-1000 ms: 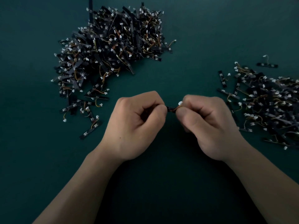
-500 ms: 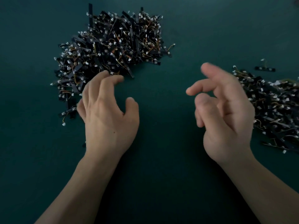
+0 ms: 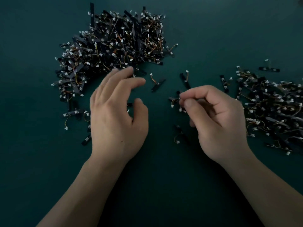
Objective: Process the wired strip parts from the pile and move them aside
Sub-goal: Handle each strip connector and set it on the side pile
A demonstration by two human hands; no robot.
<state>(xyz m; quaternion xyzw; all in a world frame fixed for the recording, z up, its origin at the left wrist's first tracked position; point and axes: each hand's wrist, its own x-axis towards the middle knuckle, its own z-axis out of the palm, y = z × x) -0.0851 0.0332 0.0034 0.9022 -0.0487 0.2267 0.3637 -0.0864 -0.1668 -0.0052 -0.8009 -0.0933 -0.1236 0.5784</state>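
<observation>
A big pile of black wired strip parts [image 3: 114, 46] with white connectors lies at the upper left. A second, flatter heap of strip parts [image 3: 272, 108] spreads along the right edge. My left hand [image 3: 118, 115] hovers with fingers spread and relaxed at the big pile's near edge, holding nothing. My right hand [image 3: 214, 122] pinches a small wired strip part [image 3: 174, 100] between thumb and forefinger in the middle of the table. Loose strip parts, one [image 3: 158, 84] and another [image 3: 185, 80], lie between the two hands.
The surface is a dark green mat [image 3: 155, 185]. Stray strip parts lie scattered to the left of my left wrist [image 3: 72, 113] and below my right thumb [image 3: 180, 135]. One single strip [image 3: 268, 68] sits apart at the upper right.
My left hand has reached up and right to the pile's near edge. My right hand has dropped and closed its fingers on a strip part; several loose parts now lie in the middle.
</observation>
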